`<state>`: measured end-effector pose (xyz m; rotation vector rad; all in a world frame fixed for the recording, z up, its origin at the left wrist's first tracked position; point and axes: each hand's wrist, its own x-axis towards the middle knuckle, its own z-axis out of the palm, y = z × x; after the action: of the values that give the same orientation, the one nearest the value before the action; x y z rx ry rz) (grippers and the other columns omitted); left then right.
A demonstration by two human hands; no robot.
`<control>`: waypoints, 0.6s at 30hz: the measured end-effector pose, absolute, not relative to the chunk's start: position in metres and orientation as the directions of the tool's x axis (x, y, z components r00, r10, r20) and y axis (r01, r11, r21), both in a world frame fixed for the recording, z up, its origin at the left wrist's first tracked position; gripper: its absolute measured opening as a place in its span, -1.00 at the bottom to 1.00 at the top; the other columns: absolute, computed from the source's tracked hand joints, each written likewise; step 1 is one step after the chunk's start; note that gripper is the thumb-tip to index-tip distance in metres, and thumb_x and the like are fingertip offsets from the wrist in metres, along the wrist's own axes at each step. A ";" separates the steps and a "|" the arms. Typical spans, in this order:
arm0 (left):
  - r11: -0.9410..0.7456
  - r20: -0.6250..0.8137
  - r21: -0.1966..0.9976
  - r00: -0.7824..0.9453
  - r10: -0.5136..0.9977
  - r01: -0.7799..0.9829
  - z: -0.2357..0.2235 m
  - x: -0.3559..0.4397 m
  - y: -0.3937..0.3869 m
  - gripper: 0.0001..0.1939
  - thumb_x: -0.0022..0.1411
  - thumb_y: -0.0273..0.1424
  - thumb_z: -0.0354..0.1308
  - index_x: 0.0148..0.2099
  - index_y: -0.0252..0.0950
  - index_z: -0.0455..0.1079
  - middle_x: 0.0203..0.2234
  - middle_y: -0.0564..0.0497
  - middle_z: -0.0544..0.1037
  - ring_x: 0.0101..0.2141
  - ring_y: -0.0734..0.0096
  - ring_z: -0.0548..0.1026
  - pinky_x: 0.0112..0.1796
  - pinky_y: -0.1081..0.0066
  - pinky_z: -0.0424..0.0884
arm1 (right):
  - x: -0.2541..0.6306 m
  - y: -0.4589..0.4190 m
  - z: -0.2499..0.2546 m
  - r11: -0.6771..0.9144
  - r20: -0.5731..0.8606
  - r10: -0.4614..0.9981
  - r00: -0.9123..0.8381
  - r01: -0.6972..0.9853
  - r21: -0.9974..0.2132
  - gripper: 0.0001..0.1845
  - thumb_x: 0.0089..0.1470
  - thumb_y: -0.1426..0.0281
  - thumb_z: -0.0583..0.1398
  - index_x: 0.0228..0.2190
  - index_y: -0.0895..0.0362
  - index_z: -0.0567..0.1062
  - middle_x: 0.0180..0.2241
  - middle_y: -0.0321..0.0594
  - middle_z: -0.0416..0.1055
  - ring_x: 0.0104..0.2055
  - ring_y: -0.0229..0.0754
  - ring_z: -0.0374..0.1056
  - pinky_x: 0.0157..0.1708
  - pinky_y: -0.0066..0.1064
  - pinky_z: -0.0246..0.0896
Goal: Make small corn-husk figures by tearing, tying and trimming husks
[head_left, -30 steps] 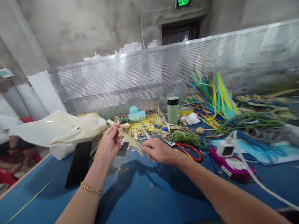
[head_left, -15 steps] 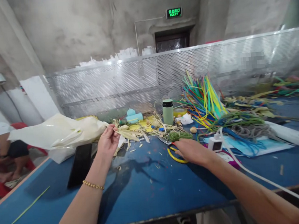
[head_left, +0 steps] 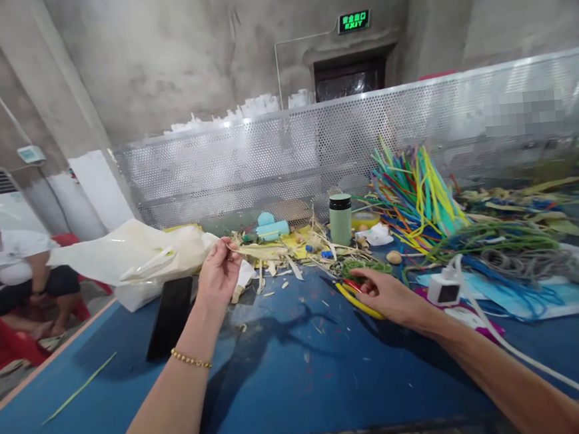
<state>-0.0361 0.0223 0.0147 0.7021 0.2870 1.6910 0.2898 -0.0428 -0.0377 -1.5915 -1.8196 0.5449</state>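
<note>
The left hand (head_left: 219,269) has a narrow, pinched grip on a pale dry strip (head_left: 265,252), held out rightward over the littered counter (head_left: 283,385). The right hand's (head_left: 386,296) grip curls around the red handle of scissors (head_left: 360,302), near the green strands (head_left: 363,266). Left, a whitish plastic bag (head_left: 137,256), contents hidden; farther right, an upright, lidded green flask (head_left: 341,225).

We list one dried leaf strip (head_left: 261,251), straw-coloured, its left end pinched in the left fingers (head_left: 232,247), its length reaching rightward. We record scissors (head_left: 357,298): red-and-yellow handles, right fingers (head_left: 365,275) on them, blades pointing left, on or just above the blue worktop (head_left: 283,385).
</note>
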 end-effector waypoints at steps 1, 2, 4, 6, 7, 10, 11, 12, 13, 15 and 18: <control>-0.267 0.312 0.533 -0.106 0.944 -0.803 0.015 -0.036 0.023 -0.80 0.30 -0.53 0.03 -0.36 -0.41 0.43 -0.53 0.01 0.43 -0.48 0.63 0.40 -0.47 0.64 0.35 | 0.288 -0.047 -0.036 0.147 0.154 0.987 -0.036 0.578 -0.803 -0.43 -0.03 0.35 0.20 0.05 0.21 0.34 -0.46 -0.27 0.37 -0.45 -0.23 0.32 -0.46 -0.44 0.19; -0.285 0.332 0.524 -0.115 0.936 -0.803 0.016 -0.037 0.022 -0.81 0.30 -0.52 0.05 -0.35 -0.40 0.43 -0.52 0.01 0.44 -0.47 0.62 0.41 -0.45 0.63 0.37 | 0.285 -0.053 -0.033 0.115 0.103 0.993 -0.051 0.430 -0.895 -0.39 -0.02 0.31 0.22 0.08 0.17 0.30 -0.48 -0.31 0.34 -0.50 -0.28 0.28 -0.52 -0.47 0.17; -0.322 0.373 0.514 -0.131 0.919 -0.795 0.017 -0.038 0.022 -0.84 0.28 -0.51 0.08 -0.34 -0.40 0.44 -0.50 0.00 0.46 -0.45 0.61 0.41 -0.41 0.61 0.39 | 0.278 -0.065 -0.029 0.049 0.026 0.993 -0.118 0.197 -0.979 -0.30 -0.06 0.21 0.29 0.10 0.10 0.27 -0.49 -0.37 0.29 -0.55 -0.34 0.23 -0.57 -0.51 0.14; -0.354 0.405 0.512 -0.144 0.903 -0.783 0.018 -0.038 0.021 -0.88 0.25 -0.51 0.12 -0.33 -0.40 0.45 -0.48 0.00 0.47 -0.44 0.60 0.42 -0.40 0.59 0.39 | 0.271 -0.075 -0.025 -0.022 -0.040 0.979 -0.199 0.092 -0.996 -0.36 -0.07 0.11 0.30 0.02 0.10 0.32 -0.52 -0.40 0.24 -0.57 -0.37 0.19 -0.61 -0.54 0.12; -0.367 0.417 0.514 -0.148 0.897 -0.775 0.018 -0.039 0.020 -0.90 0.24 -0.50 0.14 -0.33 -0.40 0.45 -0.48 0.00 0.47 -0.43 0.60 0.42 -0.39 0.59 0.39 | 0.268 -0.079 -0.024 -0.045 -0.061 0.972 -0.225 0.074 -0.996 -0.39 -0.06 0.07 0.29 -0.03 0.10 0.34 -0.53 -0.40 0.22 -0.59 -0.38 0.18 -0.63 -0.54 0.11; -0.388 0.437 0.526 -0.150 0.887 -0.757 0.018 -0.039 0.019 -0.93 0.20 -0.50 0.18 -0.33 -0.40 0.46 -0.48 0.01 0.47 -0.43 0.60 0.42 -0.39 0.59 0.39 | 0.262 -0.081 -0.024 -0.015 -0.043 0.978 -0.206 0.136 -0.991 -0.37 -0.06 0.00 0.26 -0.04 0.08 0.33 -0.54 -0.42 0.21 -0.60 -0.37 0.15 -0.66 -0.54 0.07; -0.390 0.443 0.532 -0.145 0.885 -0.751 0.018 -0.038 0.018 -0.94 0.19 -0.49 0.20 -0.33 -0.40 0.46 -0.48 0.02 0.47 -0.43 0.60 0.42 -0.39 0.58 0.39 | 0.262 -0.080 -0.025 0.024 -0.009 0.984 -0.178 0.184 -0.983 -0.34 -0.08 0.01 0.28 -0.01 0.07 0.31 -0.53 -0.42 0.22 -0.60 -0.36 0.16 -0.65 -0.53 0.09; -0.393 0.450 0.537 -0.140 0.882 -0.747 0.018 -0.038 0.018 -0.95 0.18 -0.49 0.22 -0.34 -0.39 0.46 -0.48 0.02 0.47 -0.43 0.60 0.42 -0.38 0.58 0.39 | 0.262 -0.078 -0.025 0.071 0.033 0.987 -0.155 0.245 -0.967 -0.32 -0.09 0.03 0.28 0.00 0.08 0.30 -0.53 -0.41 0.25 -0.59 -0.35 0.19 -0.63 -0.52 0.11; -0.395 0.456 0.541 -0.136 0.880 -0.742 0.019 -0.038 0.017 -0.95 0.16 -0.49 0.23 -0.34 -0.39 0.46 -0.48 0.02 0.47 -0.44 0.60 0.42 -0.38 0.58 0.39 | 0.262 -0.076 -0.026 0.123 0.083 0.987 -0.138 0.315 -0.941 -0.31 -0.10 0.04 0.29 0.00 0.10 0.31 -0.51 -0.38 0.28 -0.56 -0.32 0.22 -0.60 -0.49 0.15; -0.397 0.463 0.554 -0.126 0.877 -0.732 0.020 -0.037 0.015 -0.94 0.12 -0.48 0.27 -0.34 -0.39 0.46 -0.49 0.03 0.47 -0.43 0.59 0.42 -0.38 0.58 0.39 | 0.262 -0.071 -0.026 0.232 0.203 0.973 -0.112 0.468 -0.853 -0.35 -0.11 0.05 0.28 -0.03 0.12 0.36 -0.43 -0.28 0.38 -0.45 -0.22 0.33 -0.47 -0.42 0.26; -0.404 0.476 0.587 -0.104 0.873 -0.702 0.021 -0.035 0.012 -0.90 0.10 -0.45 0.30 -0.33 -0.39 0.47 -0.49 0.02 0.48 -0.45 0.58 0.42 -0.39 0.57 0.39 | 0.262 -0.068 -0.024 0.336 0.391 0.917 -0.077 0.678 -0.654 -0.38 -0.12 0.03 0.28 -0.08 0.12 0.42 -0.23 -0.13 0.45 -0.21 -0.07 0.39 -0.20 -0.27 0.31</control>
<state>-0.0346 0.0118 0.0206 0.9565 0.2542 1.7515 0.2616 -0.0678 -0.0242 -1.4111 -1.8232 0.3891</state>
